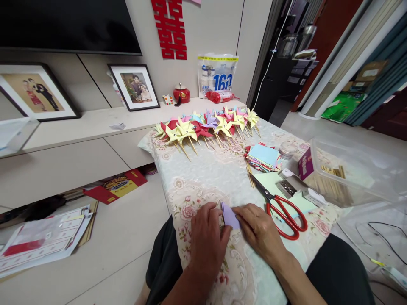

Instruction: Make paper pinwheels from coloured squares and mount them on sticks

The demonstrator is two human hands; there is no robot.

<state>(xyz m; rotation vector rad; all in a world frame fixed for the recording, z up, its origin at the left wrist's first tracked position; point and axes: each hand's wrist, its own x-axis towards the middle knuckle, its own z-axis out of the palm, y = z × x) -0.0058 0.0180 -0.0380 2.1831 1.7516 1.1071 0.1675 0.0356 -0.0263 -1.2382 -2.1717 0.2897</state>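
A small folded piece of purple paper [230, 217] lies on the floral tablecloth in front of me. My left hand [208, 235] is at its left side, thumb at its lower edge and fingers curled close to its upper left edge. My right hand [261, 226] pinches the paper's right corner, fingers pressed together. Just right of that hand lie scissors [280, 207] with red handles, their blades pointing away to the left. Beyond them is a stack of coloured paper squares [263, 155], light blue on top.
Several paper pinwheels [211, 125] on sticks lie along the table's far end. To the right are a small box of metal fasteners [288, 188], a clear bin [356, 178] holding wooden sticks [333, 180], and a round clear container [288, 149]. A low cabinet [95, 127] stands behind.
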